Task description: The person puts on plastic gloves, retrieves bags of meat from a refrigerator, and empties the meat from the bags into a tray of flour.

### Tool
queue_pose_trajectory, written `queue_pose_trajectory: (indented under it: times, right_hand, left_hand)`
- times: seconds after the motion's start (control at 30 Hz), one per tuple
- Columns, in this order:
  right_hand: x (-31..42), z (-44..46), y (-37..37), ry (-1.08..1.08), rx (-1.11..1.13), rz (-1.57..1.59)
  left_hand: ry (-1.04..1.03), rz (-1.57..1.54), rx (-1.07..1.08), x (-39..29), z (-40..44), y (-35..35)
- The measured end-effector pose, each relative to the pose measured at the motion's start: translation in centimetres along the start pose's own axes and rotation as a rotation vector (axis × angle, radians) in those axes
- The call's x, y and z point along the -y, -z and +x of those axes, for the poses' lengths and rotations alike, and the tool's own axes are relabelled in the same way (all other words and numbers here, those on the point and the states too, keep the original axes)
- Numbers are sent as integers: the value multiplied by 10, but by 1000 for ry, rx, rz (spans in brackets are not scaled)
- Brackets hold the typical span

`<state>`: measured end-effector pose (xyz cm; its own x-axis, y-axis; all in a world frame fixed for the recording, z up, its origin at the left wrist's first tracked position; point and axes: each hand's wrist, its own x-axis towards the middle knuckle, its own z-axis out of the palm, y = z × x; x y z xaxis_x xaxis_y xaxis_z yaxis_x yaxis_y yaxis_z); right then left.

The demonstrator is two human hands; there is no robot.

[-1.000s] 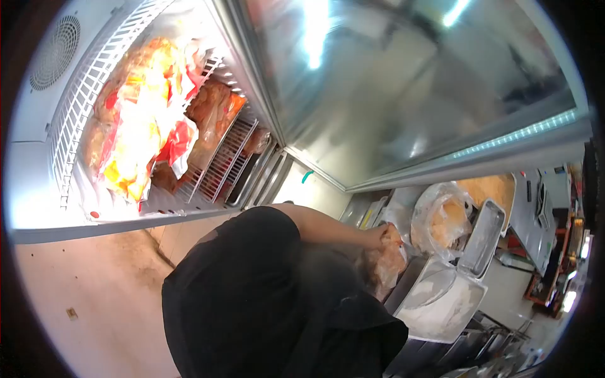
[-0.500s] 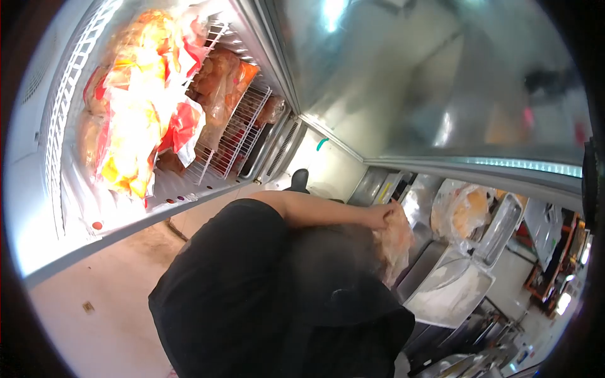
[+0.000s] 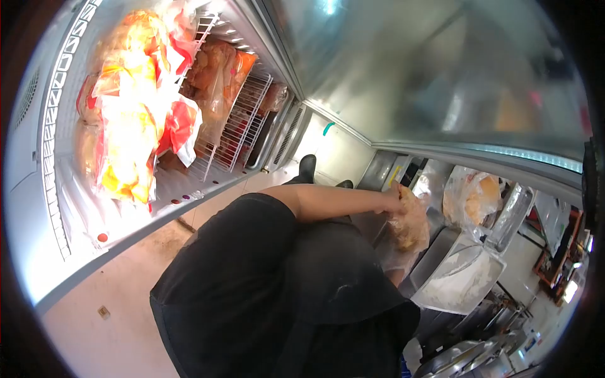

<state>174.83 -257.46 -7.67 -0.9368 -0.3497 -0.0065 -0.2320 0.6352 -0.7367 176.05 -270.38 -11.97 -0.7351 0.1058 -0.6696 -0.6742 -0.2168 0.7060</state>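
A clear plastic bag (image 3: 411, 225) with pale, brownish food in it hangs in front of my body on the right side; I cannot make out the food's kind. My left hand (image 3: 392, 200) is closed on the upper part of this bag, with the forearm stretched across from the left. Under the bag's lower end a patch of my right hand or wrist (image 3: 396, 276) shows. Its fingers are hidden by the bag and my black clothing.
An open fridge (image 3: 208, 195) on the left holds bagged food (image 3: 129, 120) on white wire racks (image 3: 242, 120). Its large door (image 3: 422, 75) stands across the upper right. Beyond my hands are another plastic bag of food (image 3: 472, 200), a metal tray (image 3: 509, 220) and a whitish, powdery pan (image 3: 460, 280).
The held bag and my left hand have shifted slightly right, and more of the bag shows. Skin now appears below the bag. The camera view has moved a little.
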Motion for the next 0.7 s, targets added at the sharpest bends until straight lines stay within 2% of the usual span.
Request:
queue_pose_trajectory:
  times: [0.03,0.13,0.3,0.37,0.47,0.5,0.57,0.63,0.7]
  right_hand:
    - [-7,-1,-2,14,-1,3]
    - [-35,-16,1,77,-13,12]
    - [-79,-68,48,275,-61,-63]
    - [-85,-78,52,224,-25,43]
    - [-50,-78,45,-249,104,689]
    - [-33,-73,45,-297,141,727]
    - [7,-59,39,-270,265,677]
    - [50,-39,24,-191,407,590]
    - [75,-21,-10,-186,532,616]
  left_hand:
    - [50,-39,-62,1,2,-1]
    - [141,-188,114,-7,-14,7]
    - [79,-124,170,9,-10,3]
    - [-17,-93,187,24,2,5]
    - [-205,-15,162,34,2,12]
    - [-243,-22,154,32,-12,21]
    - [-297,-22,126,35,-35,51]
    - [-276,-269,81,31,-73,82]
    - [-200,-389,-81,40,-104,118]
